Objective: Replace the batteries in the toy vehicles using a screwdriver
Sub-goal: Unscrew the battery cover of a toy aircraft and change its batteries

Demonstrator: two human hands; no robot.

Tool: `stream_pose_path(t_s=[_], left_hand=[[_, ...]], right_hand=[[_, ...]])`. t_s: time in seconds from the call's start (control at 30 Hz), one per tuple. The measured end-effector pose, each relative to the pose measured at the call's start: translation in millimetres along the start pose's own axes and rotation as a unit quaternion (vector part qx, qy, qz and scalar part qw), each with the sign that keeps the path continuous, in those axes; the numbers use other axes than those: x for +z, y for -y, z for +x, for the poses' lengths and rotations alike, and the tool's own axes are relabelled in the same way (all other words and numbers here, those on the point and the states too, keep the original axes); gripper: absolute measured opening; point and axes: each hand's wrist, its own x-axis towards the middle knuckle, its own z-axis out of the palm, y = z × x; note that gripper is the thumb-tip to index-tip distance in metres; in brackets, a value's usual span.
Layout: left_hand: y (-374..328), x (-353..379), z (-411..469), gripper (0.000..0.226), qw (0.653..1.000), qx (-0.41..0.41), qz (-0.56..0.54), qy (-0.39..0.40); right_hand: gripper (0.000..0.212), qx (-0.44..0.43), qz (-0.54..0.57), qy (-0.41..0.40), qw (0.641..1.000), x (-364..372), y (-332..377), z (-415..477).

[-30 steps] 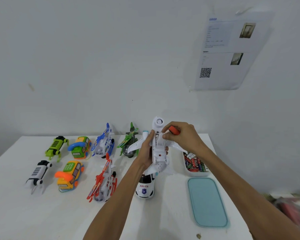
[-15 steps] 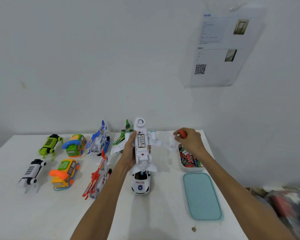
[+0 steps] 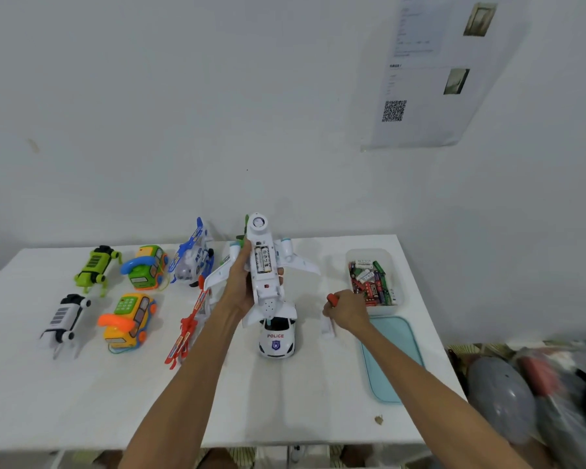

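Note:
My left hand (image 3: 241, 286) grips a white toy airplane (image 3: 264, 265) belly-up above the table, nose pointing away. Its battery compartment is uncovered and two batteries (image 3: 263, 260) show inside. My right hand (image 3: 345, 311) is low over the table to the right, fingers curled round a red-handled screwdriver (image 3: 332, 299). A small white piece (image 3: 328, 328), perhaps the compartment cover, sits under that hand on the table. A clear box of loose batteries (image 3: 372, 282) stands just beyond my right hand.
A white police car (image 3: 277, 340) sits under the airplane. On the left are a red helicopter (image 3: 186, 330), a blue helicopter (image 3: 192, 262), two phone cars (image 3: 129, 319), a green robot dog (image 3: 97, 269) and a white one (image 3: 63, 319). A teal lid (image 3: 400, 350) lies at the right edge.
My right hand left the airplane's belly with the screwdriver and came down to the table beside the battery box. The compartment now shows uncovered, and my view dropped lower.

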Motion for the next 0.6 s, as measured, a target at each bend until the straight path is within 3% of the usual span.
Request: stream_pose_path(t_s=[0.23,0.4,0.47,0.6], left_hand=[[7.7,-6.0,3.1,0.056,1.000,-0.016,-0.009,0.006],[9.2,-7.4,8.9,0.055,1.000,-0.025,-0.010,0.010],[9.4,-6.8,10.4,0.054,1.000,-0.023,-0.011,0.016],[9.2,-3.8,12.5,0.050,1.000,-0.017,0.000,0.004]], right_hand=[[0.017,-0.017,-0.077,-0.046,0.996,8.8,-3.3,-11.8],[0.028,-0.051,0.009,-0.083,0.995,-24.8,26.0,-19.1],[0.029,-0.095,0.045,-0.124,0.987,-50.2,46.3,-26.5],[0.034,-0.185,0.045,-0.288,0.939,-95.1,81.1,-44.3]])
